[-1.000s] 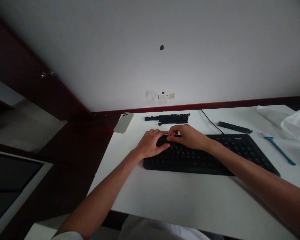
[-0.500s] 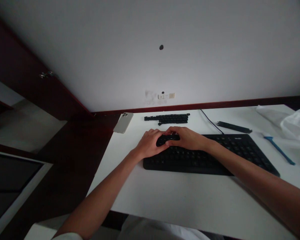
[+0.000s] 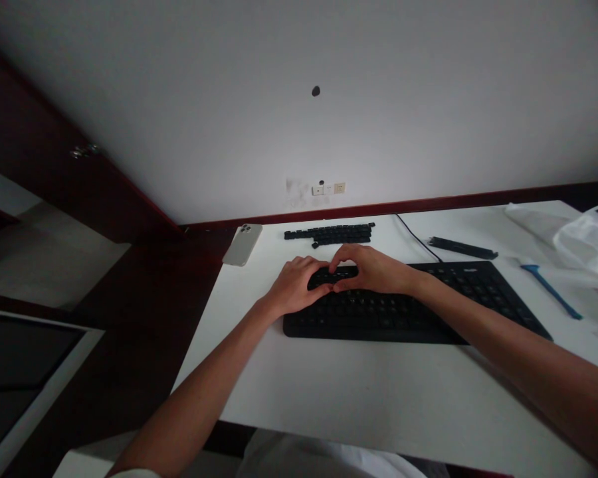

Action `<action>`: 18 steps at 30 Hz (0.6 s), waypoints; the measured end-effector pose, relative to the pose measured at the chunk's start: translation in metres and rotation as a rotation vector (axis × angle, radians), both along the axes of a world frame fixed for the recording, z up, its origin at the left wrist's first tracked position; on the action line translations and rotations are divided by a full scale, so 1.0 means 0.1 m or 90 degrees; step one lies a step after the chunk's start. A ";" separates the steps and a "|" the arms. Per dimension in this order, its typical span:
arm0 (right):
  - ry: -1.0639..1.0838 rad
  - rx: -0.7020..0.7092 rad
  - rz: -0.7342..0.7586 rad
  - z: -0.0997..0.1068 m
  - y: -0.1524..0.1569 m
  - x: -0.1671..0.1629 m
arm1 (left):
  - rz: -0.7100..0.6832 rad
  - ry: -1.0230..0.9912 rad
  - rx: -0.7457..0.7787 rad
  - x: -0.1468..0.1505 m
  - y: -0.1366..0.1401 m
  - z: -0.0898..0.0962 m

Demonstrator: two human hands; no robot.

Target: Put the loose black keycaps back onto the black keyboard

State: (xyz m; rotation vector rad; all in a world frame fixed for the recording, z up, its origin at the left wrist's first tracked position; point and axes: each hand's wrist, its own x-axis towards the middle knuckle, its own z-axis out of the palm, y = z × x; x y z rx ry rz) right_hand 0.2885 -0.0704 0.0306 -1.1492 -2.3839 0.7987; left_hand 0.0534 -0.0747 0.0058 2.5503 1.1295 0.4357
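Note:
A black keyboard (image 3: 379, 322) lies on the white table, its keys partly hidden by my hands and right forearm. My left hand (image 3: 298, 284) is closed around the keyboard's left end, fingers along the far edge and thumb over the keys. Close beside it, my right hand (image 3: 371, 271) bends over the upper left keys. Its index finger and thumb curve into an arch, with dark keys showing between them. The thumb tips nearly meet. Any small key under the fingertips is too dark to make out. Rows of loose black keycaps (image 3: 343, 234) lie behind the keyboard.
A phone (image 3: 242, 245) lies face down at the table's left edge. On the right are a dark strip-shaped piece (image 3: 462, 248), a blue brush-like tool (image 3: 552, 292) and a crumpled white bag (image 3: 585, 242). The keyboard's cable (image 3: 418, 238) runs back toward the wall.
My right index finger has lifted and arched a little more over the keys. My left hand keeps its place on the keyboard. The whole view has shifted slightly.

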 end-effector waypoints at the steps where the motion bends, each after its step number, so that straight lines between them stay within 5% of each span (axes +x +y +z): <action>1: -0.007 0.012 0.000 0.02 0.00 0.00 | -0.001 0.003 -0.001 0.00 0.00 0.00; 18: -0.097 0.049 0.005 0.06 -0.17 -0.19 | -0.007 0.004 0.016 -0.01 0.00 -0.04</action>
